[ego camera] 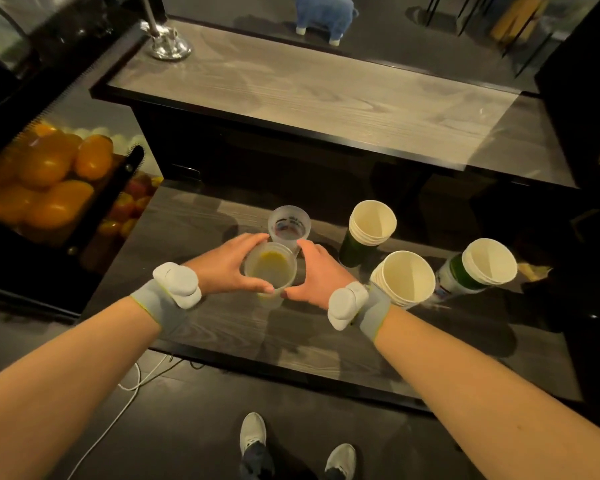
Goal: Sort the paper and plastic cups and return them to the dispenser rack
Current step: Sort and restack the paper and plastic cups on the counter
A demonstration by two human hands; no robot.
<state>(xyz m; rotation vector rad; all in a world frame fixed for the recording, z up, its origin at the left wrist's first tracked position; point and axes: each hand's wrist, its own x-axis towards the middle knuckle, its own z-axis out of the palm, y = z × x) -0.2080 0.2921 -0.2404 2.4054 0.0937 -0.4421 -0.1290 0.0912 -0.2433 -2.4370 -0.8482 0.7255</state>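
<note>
A frosted plastic cup stack (270, 270) with a yellowish bottom stands on the dark lower shelf (194, 220). My left hand (229, 268) wraps its left side and my right hand (314, 275) presses its right side. Just behind it stands a second frosted plastic cup (289, 225) with printing inside, untouched. To the right are three stacks of paper cups: a green-sided upright stack (371, 225), a tilted white stack (407, 277) and a tilted green-and-white stack (484, 263). No dispenser rack is in view.
A lit display case of orange fruit (49, 171) fills the left. A higher wooden counter (309, 91) runs behind the shelf, with a chrome post base (168, 46) on it. A white cable (132, 386) and my shoes (253, 434) are on the floor.
</note>
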